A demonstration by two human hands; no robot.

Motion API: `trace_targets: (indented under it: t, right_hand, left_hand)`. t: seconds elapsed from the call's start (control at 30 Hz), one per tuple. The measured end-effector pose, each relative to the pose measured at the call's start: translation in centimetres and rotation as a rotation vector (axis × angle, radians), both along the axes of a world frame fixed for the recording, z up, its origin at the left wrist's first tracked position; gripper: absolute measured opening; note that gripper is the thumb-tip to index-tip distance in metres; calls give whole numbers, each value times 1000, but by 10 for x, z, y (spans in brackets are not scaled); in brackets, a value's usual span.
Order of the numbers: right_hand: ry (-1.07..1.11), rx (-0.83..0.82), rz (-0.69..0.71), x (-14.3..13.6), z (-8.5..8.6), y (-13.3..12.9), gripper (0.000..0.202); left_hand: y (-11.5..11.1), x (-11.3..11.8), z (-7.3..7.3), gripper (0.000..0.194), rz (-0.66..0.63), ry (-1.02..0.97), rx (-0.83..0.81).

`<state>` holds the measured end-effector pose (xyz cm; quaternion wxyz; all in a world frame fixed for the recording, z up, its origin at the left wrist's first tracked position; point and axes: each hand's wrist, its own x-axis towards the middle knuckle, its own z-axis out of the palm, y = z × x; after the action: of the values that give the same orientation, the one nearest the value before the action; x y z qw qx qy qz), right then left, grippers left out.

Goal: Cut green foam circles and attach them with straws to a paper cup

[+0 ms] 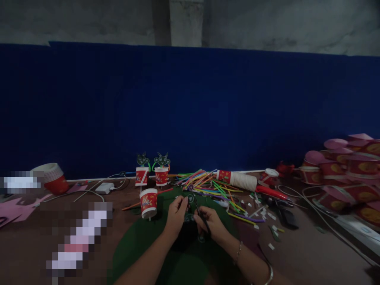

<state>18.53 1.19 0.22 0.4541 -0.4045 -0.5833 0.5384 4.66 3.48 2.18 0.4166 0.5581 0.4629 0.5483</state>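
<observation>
Two items are held above the green mat (139,242): a cutout (190,198), pinched in the left grip (178,209), apparently to present its edge; scissors (204,221), grasped in the right grip (212,225), blades beside it. Straws (202,180) lie beyond, seemingly within reach.

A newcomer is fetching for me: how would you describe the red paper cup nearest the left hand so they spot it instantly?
Find the blue panel, then, at its foot, the two red paper cups topped by eared-face cut-outs. Nearer the camera, left of the left hand, is the red paper cup; unlike those two, it has no face above it.
</observation>
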Motion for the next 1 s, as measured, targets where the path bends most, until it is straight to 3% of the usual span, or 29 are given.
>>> trace_targets:
  t: [0.37, 1.0]
  right_hand:
    - [-3, -1, 9, 1, 2, -1, 37]
    - [-39, -34, -4, 0, 2, 0, 34]
  left_hand:
    - [3, -2, 1, 33, -26, 69, 64]
    - [1, -1, 1, 33, 32, -62, -2]
